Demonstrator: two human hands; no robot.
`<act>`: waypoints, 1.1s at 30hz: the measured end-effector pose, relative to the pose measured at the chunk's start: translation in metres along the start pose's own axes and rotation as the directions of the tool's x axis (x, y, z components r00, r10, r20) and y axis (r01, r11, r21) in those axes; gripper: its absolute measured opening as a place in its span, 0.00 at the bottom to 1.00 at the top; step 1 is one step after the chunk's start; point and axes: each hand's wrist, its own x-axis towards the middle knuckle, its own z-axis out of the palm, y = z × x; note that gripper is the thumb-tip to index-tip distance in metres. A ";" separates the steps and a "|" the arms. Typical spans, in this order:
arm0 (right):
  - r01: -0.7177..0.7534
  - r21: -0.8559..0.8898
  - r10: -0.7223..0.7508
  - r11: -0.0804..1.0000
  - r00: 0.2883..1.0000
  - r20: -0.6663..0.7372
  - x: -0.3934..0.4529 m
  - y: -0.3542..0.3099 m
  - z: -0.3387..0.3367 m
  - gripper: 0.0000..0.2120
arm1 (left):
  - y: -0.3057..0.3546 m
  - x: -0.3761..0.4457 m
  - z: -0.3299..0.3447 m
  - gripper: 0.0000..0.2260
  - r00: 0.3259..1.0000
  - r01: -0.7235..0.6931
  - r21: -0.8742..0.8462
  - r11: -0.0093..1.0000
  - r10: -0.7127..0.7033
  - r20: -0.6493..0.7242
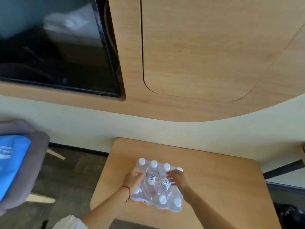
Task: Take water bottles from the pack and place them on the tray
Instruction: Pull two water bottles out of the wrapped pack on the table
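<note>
One shrink-wrapped pack [158,185] on one wooden table [214,179]; about nine white caps [154,163] show, blurred; two hands.

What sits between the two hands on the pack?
In the head view, between the left hand and right hand lies only the pack's clear wrap over two labelled bottles.

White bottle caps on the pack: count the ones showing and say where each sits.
7 white caps: four along the far row, two at the near right, one near left. The hands and wrap may hide more.
</note>
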 end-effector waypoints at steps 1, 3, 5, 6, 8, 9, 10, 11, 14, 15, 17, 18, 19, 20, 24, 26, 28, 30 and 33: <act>0.063 -0.125 -0.068 0.990 0.997 -0.031 0.012 0.004 0.008 0.08 | -0.006 0.008 0.002 0.07 0.997 -0.074 0.083 0.994 0.075 -0.007; 0.166 -0.348 -0.177 0.923 0.984 -0.001 0.033 0.008 0.021 0.17 | -0.015 0.022 0.008 0.16 0.976 -0.216 0.218 0.952 0.217 0.020; 0.258 -0.516 -0.227 0.817 0.966 0.124 0.042 0.009 0.036 0.22 | -0.022 0.034 0.014 0.23 0.956 -0.294 0.331 0.896 0.275 0.103; 0.290 -0.588 -0.230 0.755 0.957 0.176 0.046 0.013 0.042 0.23 | -0.027 0.040 0.018 0.27 0.953 -0.304 0.368 0.879 0.273 0.134; 0.336 -0.647 -0.250 0.685 0.942 0.224 0.049 0.019 0.047 0.18 | -0.037 0.049 0.024 0.31 0.950 -0.310 0.399 0.863 0.269 0.158; 0.347 -0.627 -0.269 0.698 0.938 0.220 0.049 0.022 0.046 0.15 | -0.041 0.052 0.026 0.32 0.945 -0.326 0.402 0.856 0.285 0.161; 0.348 -0.606 -0.282 0.715 0.937 0.206 0.048 0.023 0.042 0.12 | -0.045 0.054 0.028 0.33 0.938 -0.346 0.414 0.842 0.300 0.173; 0.360 -0.577 -0.299 0.733 0.933 0.201 0.044 0.025 0.036 0.10 | -0.047 0.054 0.030 0.34 0.929 -0.371 0.440 0.818 0.320 0.188; 0.380 -0.510 -0.309 0.771 0.925 0.222 0.027 0.036 0.006 0.11 | -0.053 0.052 0.030 0.39 0.905 -0.425 0.505 0.751 0.355 0.233; 0.379 -0.517 -0.291 0.768 0.925 0.245 0.017 0.041 -0.005 0.11 | -0.053 0.052 0.030 0.42 0.901 -0.433 0.516 0.739 0.359 0.243; 0.417 -0.571 -0.276 0.707 0.906 0.320 -0.001 0.049 -0.023 0.11 | -0.055 0.054 0.030 0.46 0.898 -0.439 0.545 0.715 0.358 0.254; 0.446 -0.614 -0.269 0.651 0.892 0.362 -0.006 0.052 -0.028 0.13 | -0.056 0.055 0.032 0.50 0.899 -0.438 0.550 0.711 0.356 0.256; 0.463 -0.669 -0.266 0.582 0.885 0.382 -0.008 0.052 -0.029 0.13 | -0.059 0.057 0.034 0.53 0.898 -0.440 0.550 0.710 0.361 0.252; 0.465 -0.719 -0.281 0.517 0.885 0.371 -0.007 0.051 -0.026 0.13 | -0.063 0.058 0.037 0.54 0.893 -0.449 0.554 0.701 0.375 0.249; 0.447 -0.790 -0.489 0.420 0.845 0.218 0.016 0.044 0.001 0.13 | -0.083 0.064 0.047 0.55 0.863 -0.474 0.628 0.617 0.467 0.194; 0.405 -0.824 -0.468 0.396 0.861 0.199 0.032 0.047 0.017 0.19 | -0.089 0.066 0.048 0.53 0.846 -0.479 0.657 0.582 0.506 0.168; 0.331 -0.892 -0.375 0.308 0.904 0.206 0.045 0.053 0.031 0.24 | -0.092 0.068 0.049 0.51 0.837 -0.472 0.702 0.534 0.522 0.166; 0.270 -0.922 -0.357 0.277 0.920 0.162 0.054 0.058 0.040 0.24 | -0.093 0.069 0.048 0.50 0.835 -0.467 0.716 0.518 0.526 0.164; 0.222 -0.881 -0.401 0.417 0.915 0.041 0.058 0.063 0.044 0.17 | -0.091 0.069 0.047 0.49 0.846 -0.452 0.726 0.518 0.506 0.166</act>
